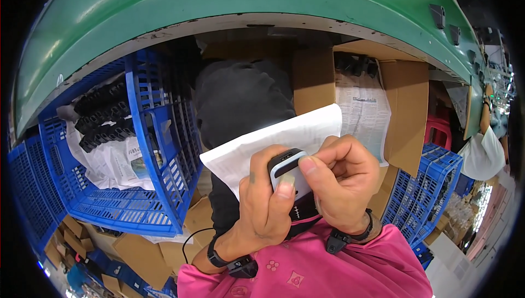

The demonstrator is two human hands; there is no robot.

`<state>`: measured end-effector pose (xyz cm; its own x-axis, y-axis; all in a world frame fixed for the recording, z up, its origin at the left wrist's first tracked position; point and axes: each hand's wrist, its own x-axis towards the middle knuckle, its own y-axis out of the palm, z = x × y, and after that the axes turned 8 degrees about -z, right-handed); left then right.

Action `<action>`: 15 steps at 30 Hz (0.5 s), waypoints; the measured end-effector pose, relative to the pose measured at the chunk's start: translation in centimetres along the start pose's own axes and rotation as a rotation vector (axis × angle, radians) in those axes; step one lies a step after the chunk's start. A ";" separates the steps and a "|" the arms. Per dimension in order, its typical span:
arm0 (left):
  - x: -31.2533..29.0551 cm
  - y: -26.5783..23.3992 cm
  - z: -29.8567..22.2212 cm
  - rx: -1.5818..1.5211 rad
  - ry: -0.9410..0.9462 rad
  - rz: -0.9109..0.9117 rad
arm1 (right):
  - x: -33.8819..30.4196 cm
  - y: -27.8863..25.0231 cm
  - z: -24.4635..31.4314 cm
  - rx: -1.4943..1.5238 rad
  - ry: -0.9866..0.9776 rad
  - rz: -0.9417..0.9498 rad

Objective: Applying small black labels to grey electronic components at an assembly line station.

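My left hand (265, 194) is closed around a small black device (286, 162) with rounded corners and a pale blue-grey edge. Its black end, with small openings in it, faces up and away from me. The thumb and fingers of my right hand (344, 180) pinch the device's right-hand corner, and the thumb tip lies on its edge. Whether something thin is also between those fingertips is hidden. Beneath both hands, a white paper sheet (240, 158) lies across my dark-trousered lap.
At left, a blue plastic crate (164, 199) holds rows of black parts (104, 106) on newspaper. An open cardboard box (404, 112) with newspaper and black parts stands at right, near another blue crate (418, 191). The green table (246, 3) runs along the far side.
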<state>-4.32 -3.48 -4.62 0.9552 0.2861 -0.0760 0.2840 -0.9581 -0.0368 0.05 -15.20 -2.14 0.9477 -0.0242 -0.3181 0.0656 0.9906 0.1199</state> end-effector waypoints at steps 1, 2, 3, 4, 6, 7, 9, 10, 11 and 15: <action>0.0 0.0 0.0 -0.001 0.001 0.002 | 0.0 -0.1 -0.2 0.005 -0.007 -0.002; -0.1 0.0 0.0 0.007 -0.004 -0.002 | 0.0 -0.1 -0.3 0.012 -0.012 0.000; -0.1 0.0 0.0 0.015 -0.009 -0.006 | 0.0 -0.1 -0.4 0.014 -0.012 0.002; -0.2 0.0 -0.1 0.017 -0.007 -0.007 | 0.0 0.0 -0.5 0.056 -0.003 -0.017; -0.2 -0.1 -0.1 -0.004 -0.025 -0.015 | -0.1 -0.1 -0.5 0.100 0.001 -0.033; -0.2 -0.1 0.0 -0.003 -0.021 -0.016 | -0.1 -0.2 -0.4 0.107 0.041 -0.028; -0.2 0.1 0.4 -0.074 -0.038 -0.033 | -0.1 -0.4 -0.2 0.111 0.075 -0.028; -0.3 0.1 0.4 -0.077 -0.034 -0.029 | 0.0 -0.4 -0.1 0.071 0.100 -0.031; -0.4 0.0 0.3 -0.080 -0.062 -0.026 | 0.0 -0.4 0.0 0.035 0.130 -0.027; -0.3 -0.2 -0.3 -0.068 -0.109 0.001 | 0.5 -0.2 -0.1 -0.113 -0.026 0.084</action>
<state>-4.62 -3.40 -4.32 0.9417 0.2817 -0.1840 0.2919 -0.9560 0.0307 0.49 -15.37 -2.42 0.9563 0.0575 -0.2865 -0.0486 0.9981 0.0381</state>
